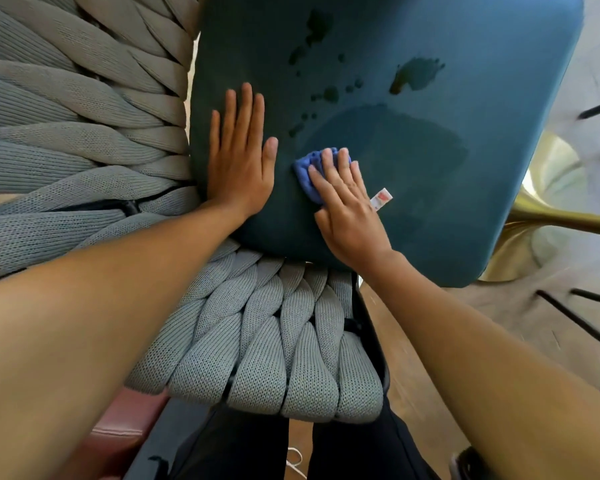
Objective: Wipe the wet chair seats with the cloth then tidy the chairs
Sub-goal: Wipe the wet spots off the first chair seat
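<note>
A teal cushioned chair seat [413, 209] fills the middle of the view, with dark wet drops and patches across its far half and a smeared damp arc beyond my right hand. My left hand [241, 161] lies flat on the seat's left part, fingers straight. My right hand [343, 206] presses a blue cloth [307, 173] flat against the seat just right of the left hand. The cloth's white tag [381, 199] sticks out on the right side of that hand. Most of the cloth is hidden under my fingers.
A grey woven rope chair back [257, 348] wraps around the seat on the near and left sides. A brass table base [548, 216] and black metal legs [579, 317] stand to the right on a pale floor. My dark trousers show at the bottom.
</note>
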{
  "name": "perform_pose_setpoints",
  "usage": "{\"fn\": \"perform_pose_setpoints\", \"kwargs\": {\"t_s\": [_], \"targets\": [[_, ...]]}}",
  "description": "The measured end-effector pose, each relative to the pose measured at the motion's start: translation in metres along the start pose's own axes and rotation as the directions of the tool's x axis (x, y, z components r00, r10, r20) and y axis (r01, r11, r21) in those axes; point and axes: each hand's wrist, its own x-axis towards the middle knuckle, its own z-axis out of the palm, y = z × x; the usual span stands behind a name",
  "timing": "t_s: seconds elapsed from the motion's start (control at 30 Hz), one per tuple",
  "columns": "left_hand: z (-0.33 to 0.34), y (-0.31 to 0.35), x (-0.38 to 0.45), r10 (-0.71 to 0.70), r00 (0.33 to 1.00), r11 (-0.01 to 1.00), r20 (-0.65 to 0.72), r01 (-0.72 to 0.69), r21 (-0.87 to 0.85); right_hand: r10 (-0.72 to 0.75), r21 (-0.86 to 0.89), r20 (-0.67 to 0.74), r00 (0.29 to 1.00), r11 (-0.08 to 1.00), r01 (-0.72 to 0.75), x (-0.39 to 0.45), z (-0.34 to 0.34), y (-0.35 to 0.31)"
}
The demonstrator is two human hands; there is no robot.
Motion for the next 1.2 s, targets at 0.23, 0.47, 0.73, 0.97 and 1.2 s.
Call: {"fn": "perform_pose_setpoints", "kwargs": {"t_s": [0.23, 0.47, 0.73, 0.97, 1.2], "targets": [[-0.011, -0.011, 0.006, 0.092, 0.995, 0.996, 0.042, -0.091, -0.019, 0.072, 0.212, -0.006, 0.997, 0.975, -0.069, 0.002, -0.047, -0.009], [-0.008, -0.015, 0.021, 0.086, 0.995, 0.995, 0.045, -0.088, 0.047, 0.229, 0.054, -0.088, 0.970, 0.973, -0.224, 0.089, -0.042, 0.000], [-0.003, -0.019, 0.021, 0.123, 0.992, 0.992, -0.006, -0.123, -0.027, 0.040, -0.084, -0.096, 0.995, 0.995, -0.048, 0.085, -0.010, -0.001], [-0.008, -0.020, 0.022, 0.131, 0.991, 0.990, -0.005, -0.131, -0.047, -0.219, 0.006, 0.169, 0.961, 0.975, 0.221, 0.052, -0.012, 0.003], [-0.020, -0.014, 0.040, 0.170, 0.985, 0.985, 0.024, -0.170, -0.029, 0.019, 0.256, 0.055, 0.998, 0.966, -0.033, 0.037, -0.050, -0.012]]}}
